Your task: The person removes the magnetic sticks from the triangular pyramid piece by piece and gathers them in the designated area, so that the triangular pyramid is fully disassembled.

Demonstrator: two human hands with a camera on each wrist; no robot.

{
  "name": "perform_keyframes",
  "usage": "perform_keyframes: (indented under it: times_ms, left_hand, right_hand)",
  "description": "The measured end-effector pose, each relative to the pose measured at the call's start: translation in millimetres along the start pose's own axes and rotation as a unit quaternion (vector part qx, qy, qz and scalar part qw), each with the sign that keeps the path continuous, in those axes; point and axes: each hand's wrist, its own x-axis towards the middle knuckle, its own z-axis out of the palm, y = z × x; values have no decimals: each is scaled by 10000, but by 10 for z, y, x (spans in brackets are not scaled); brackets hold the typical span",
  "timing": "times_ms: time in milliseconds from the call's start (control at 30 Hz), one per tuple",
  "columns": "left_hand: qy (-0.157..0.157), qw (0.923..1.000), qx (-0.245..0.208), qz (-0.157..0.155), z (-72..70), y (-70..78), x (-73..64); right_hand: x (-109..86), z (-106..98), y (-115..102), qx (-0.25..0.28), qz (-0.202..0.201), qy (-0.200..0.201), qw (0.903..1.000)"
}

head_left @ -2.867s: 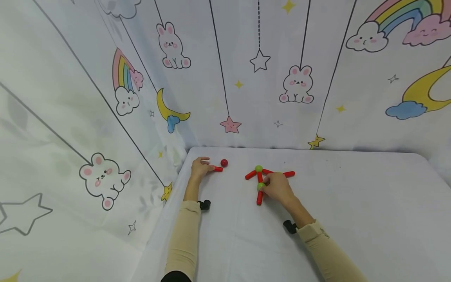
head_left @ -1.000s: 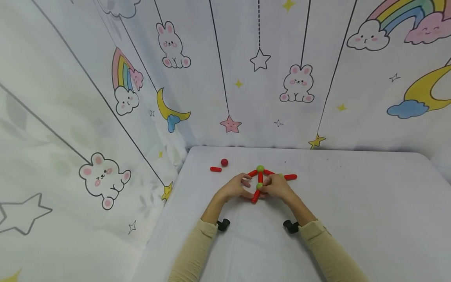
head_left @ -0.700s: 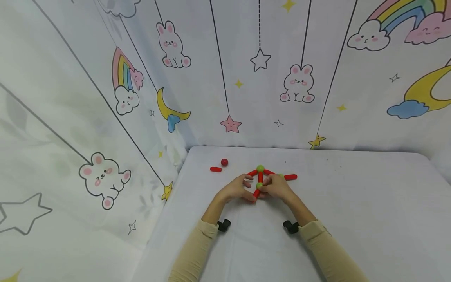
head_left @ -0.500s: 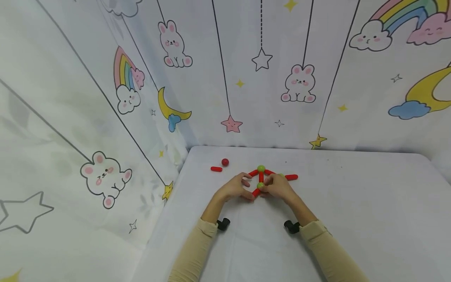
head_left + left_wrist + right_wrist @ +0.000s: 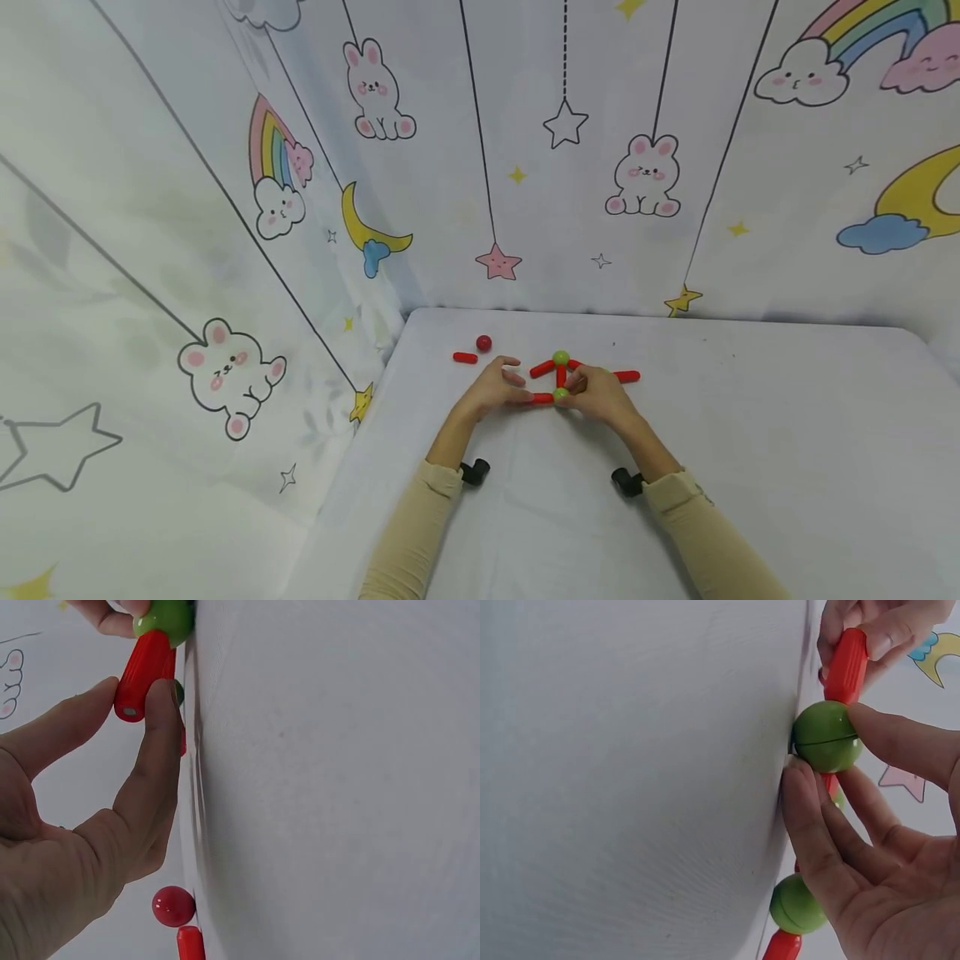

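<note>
In the head view, my left hand (image 5: pixel 491 389) pinches a red magnetic rod (image 5: pixel 141 679) between thumb and finger. The rod's far end meets a green ball (image 5: pixel 826 736), and a small grey metal disc shows in its near end. My right hand (image 5: pixel 603 396) holds that green ball between thumb and fingertips. From the ball another red rod (image 5: pixel 561 377) runs back to a second green ball (image 5: pixel 561 357). A red rod (image 5: pixel 542 368) slants left from this back ball; another goes right, partly behind my right hand.
A loose red rod (image 5: pixel 465 357) and a red ball (image 5: pixel 483 342) lie at the back left of the white table (image 5: pixel 750 433). Right of my right hand, a red rod (image 5: pixel 627 377) sticks out. A patterned curtain (image 5: pixel 450 167) hangs behind.
My left hand has let go of the loose rod at the back left and taken the front rod. That rod has swung from pointing nearward to pointing left. My right hand stays on the ball.
</note>
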Motion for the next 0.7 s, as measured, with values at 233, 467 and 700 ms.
perform_keyframes:
  times_ms: [233,467,700]
  left_hand:
    - [292,9994,-162,57,-2,-20,12]
    - [355,9991,-204,61,-3,-45,19]
    - [367,9992,-169,65,-11,-32,30]
  right_hand:
    - [-26,-16,-52,-172,-70,-2,9998]
    - [-60,-24,-98,-331,-63,17,9994]
    - [-47,2,-100,-313,-86,16,9995]
